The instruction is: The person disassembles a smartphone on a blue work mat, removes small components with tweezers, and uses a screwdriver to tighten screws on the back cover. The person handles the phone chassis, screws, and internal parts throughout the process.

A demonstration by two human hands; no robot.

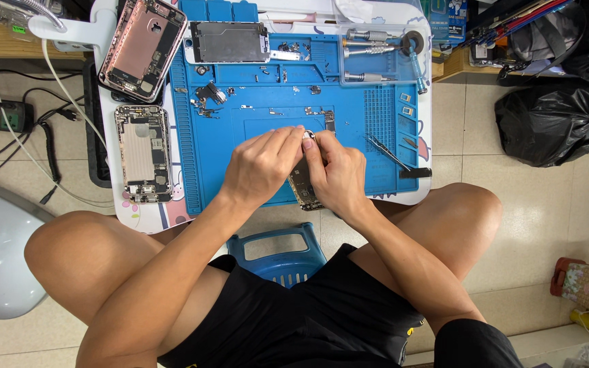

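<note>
Knees and black shorts fill the near edge of my view, with a blue stool between the legs. Both my hands meet just above them. My left hand has its fingers pinched together on a small silvery part at the top end of an opened phone body. My right hand is clamped on that body, thumb beside the same part. The phone's long axis runs away from me, tilted a little leftward at the far end, and its near end overhangs the front edge of the blue repair mat.

Right of my right hand lie tweezers, close by, with bare mat between. Left of my left hand, well apart, sits a second phone chassis; beyond it a pink one and a screen panel. Screwdrivers rest at the mat's far right corner.
</note>
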